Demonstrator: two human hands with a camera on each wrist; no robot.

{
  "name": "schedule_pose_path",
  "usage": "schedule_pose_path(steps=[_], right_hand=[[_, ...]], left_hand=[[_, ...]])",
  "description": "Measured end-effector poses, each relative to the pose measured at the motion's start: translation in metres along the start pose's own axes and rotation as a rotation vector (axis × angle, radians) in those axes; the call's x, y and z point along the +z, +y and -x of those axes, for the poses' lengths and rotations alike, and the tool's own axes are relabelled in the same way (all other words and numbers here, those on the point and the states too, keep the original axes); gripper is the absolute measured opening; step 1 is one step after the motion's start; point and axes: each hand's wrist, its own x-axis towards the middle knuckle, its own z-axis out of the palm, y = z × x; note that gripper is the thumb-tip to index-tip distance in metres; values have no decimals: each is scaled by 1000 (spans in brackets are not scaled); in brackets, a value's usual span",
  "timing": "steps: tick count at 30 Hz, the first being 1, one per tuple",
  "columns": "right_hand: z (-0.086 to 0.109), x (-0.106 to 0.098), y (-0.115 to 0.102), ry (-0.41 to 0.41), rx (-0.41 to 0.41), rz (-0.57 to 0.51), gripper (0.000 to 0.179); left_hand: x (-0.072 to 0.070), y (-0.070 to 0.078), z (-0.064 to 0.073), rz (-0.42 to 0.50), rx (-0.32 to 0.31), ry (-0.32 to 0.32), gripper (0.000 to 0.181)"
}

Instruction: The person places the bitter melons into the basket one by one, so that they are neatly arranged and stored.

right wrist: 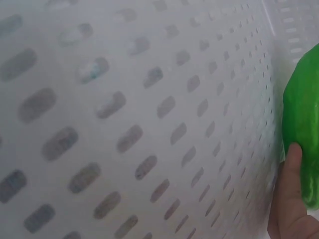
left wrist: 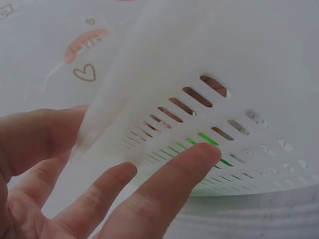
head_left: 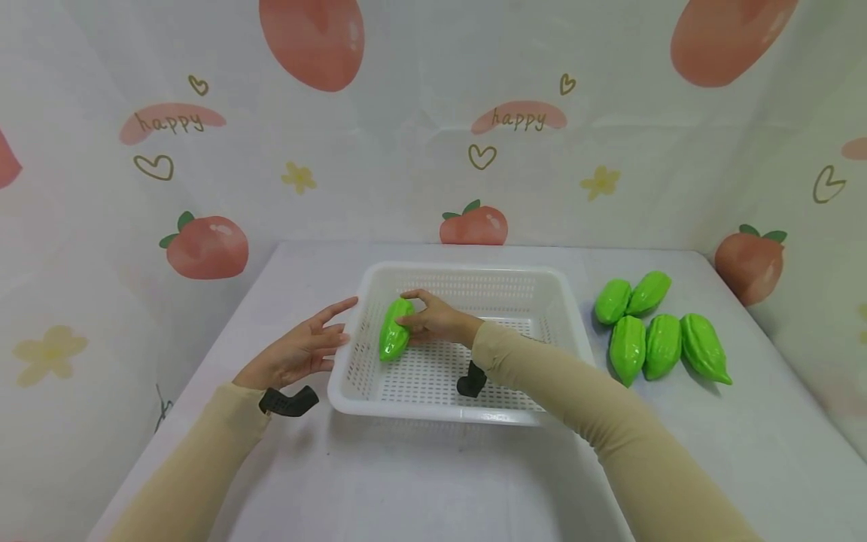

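A white perforated plastic basket (head_left: 420,412) stands on the table. Inside, at its left end, is a glossy green ridged fruit (head_left: 393,335) with a tapered shape. My right hand (head_left: 435,320) reaches over the basket and grips this fruit between thumb and fingers; the right wrist view shows a fingertip (right wrist: 294,154) against the green skin (right wrist: 305,109). At the basket's left rim is my left hand (head_left: 298,352), its fingers spread and nearly straight. In the left wrist view, those fingers (left wrist: 164,189) lie along the slotted outer wall (left wrist: 234,107). Whether they press it I cannot tell.
Several more green ridged fruits (head_left: 662,346) lie on the table to the right of the basket. The white tabletop (head_left: 433,482) extends in front. Behind hangs a white cloth (head_left: 406,165) printed with fruit, hearts and flowers.
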Motion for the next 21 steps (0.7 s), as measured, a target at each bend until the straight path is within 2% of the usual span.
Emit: schedule_pose_path(steps=[9,16,21], right_hand=[[3,-1,-1,-62,9,-34,65],[2,-1,0,-53,24,52,65],[2,-2,-1,-57,38,70,66]], left_hand=[[-2,-1,-1,13,7,-22,73],[-2,-2,-1,7,4,-8,74],[-2,-2,-2,11,2,-12,73]])
